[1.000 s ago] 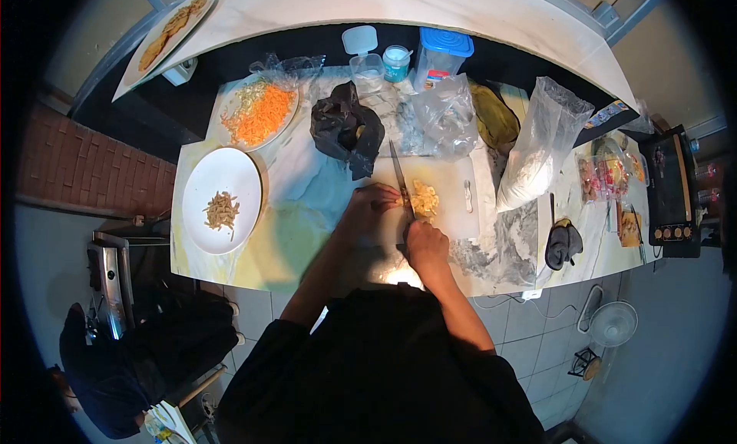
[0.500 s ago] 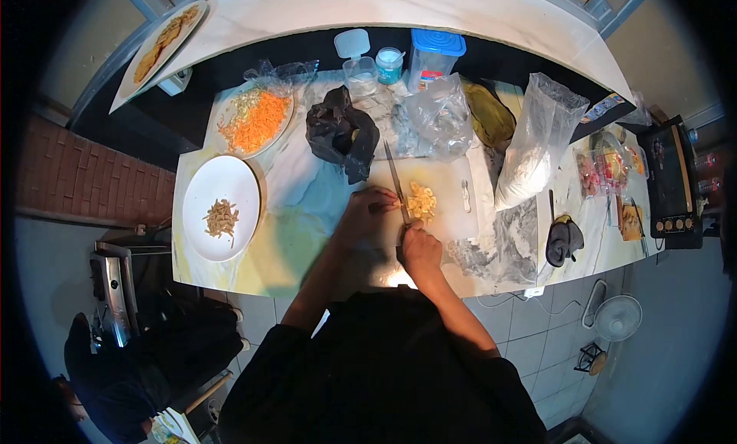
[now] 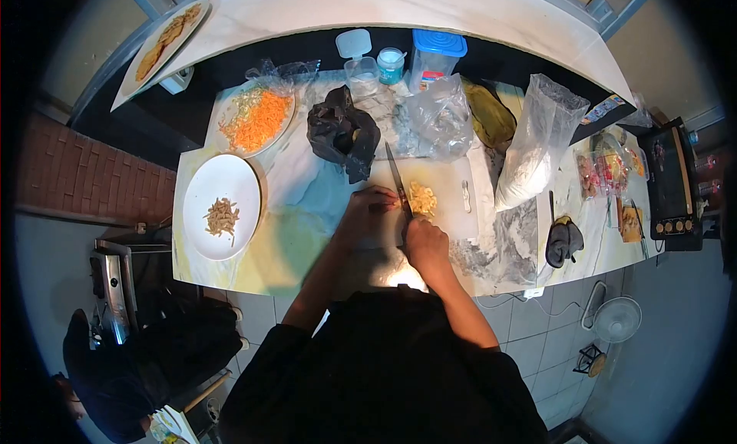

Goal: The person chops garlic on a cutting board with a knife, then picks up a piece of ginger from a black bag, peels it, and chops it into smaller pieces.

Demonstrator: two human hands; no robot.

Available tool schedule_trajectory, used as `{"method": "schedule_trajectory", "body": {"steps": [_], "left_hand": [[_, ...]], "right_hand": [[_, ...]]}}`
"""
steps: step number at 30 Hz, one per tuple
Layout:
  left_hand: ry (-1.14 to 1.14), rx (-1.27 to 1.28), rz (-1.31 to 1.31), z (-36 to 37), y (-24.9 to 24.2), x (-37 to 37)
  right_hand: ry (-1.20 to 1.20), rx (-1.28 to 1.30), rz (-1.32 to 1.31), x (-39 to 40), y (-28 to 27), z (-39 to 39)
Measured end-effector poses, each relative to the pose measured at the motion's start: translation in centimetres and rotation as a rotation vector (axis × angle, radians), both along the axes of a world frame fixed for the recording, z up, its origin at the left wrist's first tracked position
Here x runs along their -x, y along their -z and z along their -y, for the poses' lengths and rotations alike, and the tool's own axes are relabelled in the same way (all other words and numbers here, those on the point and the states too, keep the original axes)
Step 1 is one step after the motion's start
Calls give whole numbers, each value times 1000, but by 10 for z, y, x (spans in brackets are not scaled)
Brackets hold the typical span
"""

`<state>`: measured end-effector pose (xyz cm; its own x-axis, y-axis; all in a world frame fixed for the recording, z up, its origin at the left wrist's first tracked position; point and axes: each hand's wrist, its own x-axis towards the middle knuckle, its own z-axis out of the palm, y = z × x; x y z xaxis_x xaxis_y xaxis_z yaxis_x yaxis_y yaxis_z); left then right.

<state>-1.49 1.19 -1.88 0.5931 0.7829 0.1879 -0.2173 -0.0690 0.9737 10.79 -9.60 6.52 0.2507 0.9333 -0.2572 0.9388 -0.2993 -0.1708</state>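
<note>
My right hand (image 3: 427, 248) is wrapped round the handle of a kitchen knife (image 3: 395, 170), whose blade points away from me over a white cutting board (image 3: 457, 226). Left of the blade, my left hand (image 3: 374, 205) is closed, its fingertips bunched close against the knife. Whatever lies under those fingers is hidden. Small pale-yellow chopped pieces (image 3: 423, 199) form a pile on the board, just right of the blade. A small white-handled tool (image 3: 466, 196) lies at the board's right side. Beyond my left hand sits a crumpled black plastic bag (image 3: 343, 133).
Left are a white plate (image 3: 201, 184) with brownish strips and a plate of shredded carrot (image 3: 261, 121). Behind the board stand a blue-lidded container (image 3: 437, 44) and clear bag (image 3: 441, 117). A bag of white powder (image 3: 530, 164) leans right. Another person (image 3: 146, 352) is lower left.
The knife blade has shifted slightly and my right hand has turned a little on the handle, moving slightly right. My left hand stays nearly in place.
</note>
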Motion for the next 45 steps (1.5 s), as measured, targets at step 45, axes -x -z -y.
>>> {"method": "schedule_trajectory", "body": {"steps": [45], "left_hand": [[-50, -170, -150, -1, -6, -1]], "right_hand": [[60, 20, -24, -9, 5, -6]]}}
